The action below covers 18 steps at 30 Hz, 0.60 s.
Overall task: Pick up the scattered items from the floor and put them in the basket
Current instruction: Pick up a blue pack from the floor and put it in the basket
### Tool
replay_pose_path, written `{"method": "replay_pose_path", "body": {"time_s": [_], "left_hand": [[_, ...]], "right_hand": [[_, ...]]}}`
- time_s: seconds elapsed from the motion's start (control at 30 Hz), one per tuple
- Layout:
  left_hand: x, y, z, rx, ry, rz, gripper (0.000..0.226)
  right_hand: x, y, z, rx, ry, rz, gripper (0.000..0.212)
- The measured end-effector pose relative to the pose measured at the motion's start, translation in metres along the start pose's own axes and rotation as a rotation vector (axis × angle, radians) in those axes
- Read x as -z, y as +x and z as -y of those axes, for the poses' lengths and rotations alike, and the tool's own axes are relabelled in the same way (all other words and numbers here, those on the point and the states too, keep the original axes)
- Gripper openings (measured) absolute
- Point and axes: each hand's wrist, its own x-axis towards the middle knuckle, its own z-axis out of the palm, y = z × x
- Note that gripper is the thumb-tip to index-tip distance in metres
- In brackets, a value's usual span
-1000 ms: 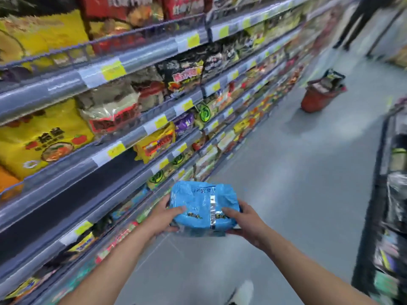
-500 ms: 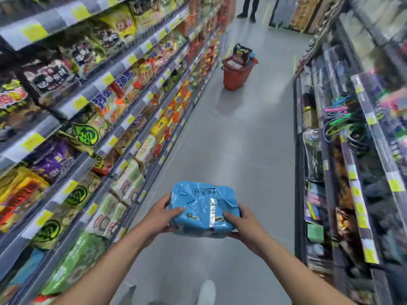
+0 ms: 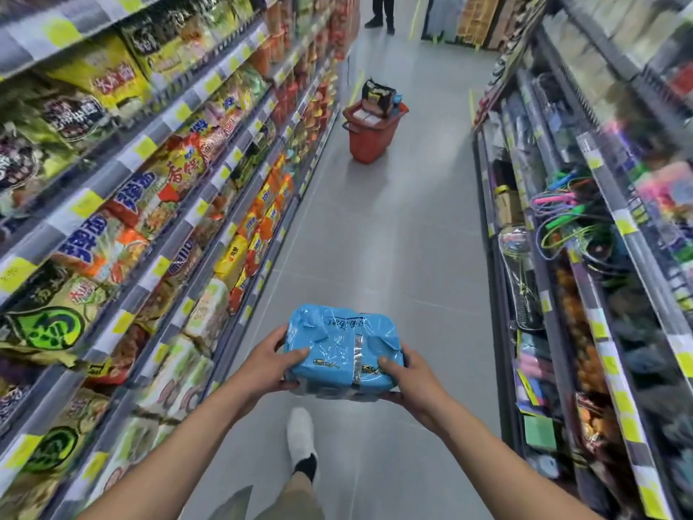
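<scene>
I carry a blue multipack of noodles [image 3: 339,345] in front of me with both hands. My left hand [image 3: 268,364] grips its left end, thumb on top. My right hand [image 3: 403,379] grips its right end, thumb on top and fingers underneath. The red basket [image 3: 369,142] stands on the grey floor far ahead in the aisle. It holds several packets, one dark bag [image 3: 378,95] sticking up above the rim.
Shelves of noodle packs [image 3: 157,204] line the left side. Shelves with cords and small goods [image 3: 585,234] line the right. A person's legs [image 3: 380,11] stand at the aisle's far end. My white shoe [image 3: 300,433] steps forward on the floor.
My view has swung from the left shelves to straight down the aisle, and the basket now appears nearer and centred. Both hands keep the same hold on the blue pack.
</scene>
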Motion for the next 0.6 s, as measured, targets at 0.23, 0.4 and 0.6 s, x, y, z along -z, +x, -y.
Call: {"method": "replay_pose_path", "body": {"time_s": [0.23, 0.4, 0.6], "left_hand": [[0.035, 0.103, -0.088, -0.005, 0.018, 0.050, 0.044], [0.044, 0.185, -0.149, 0.006, 0.045, 0.087, 0.046], [0.028, 0.285, -0.214, 0.007, 0.081, 0.132, 0.055]], "right_hand": [[-0.025, 0.088, 0.082, 0.016, 0.013, -0.031, 0.034], [-0.025, 0.152, 0.141, 0.033, 0.044, -0.061, 0.033], [0.001, 0.232, 0.209, 0.051, 0.091, -0.110, 0.032]]}}
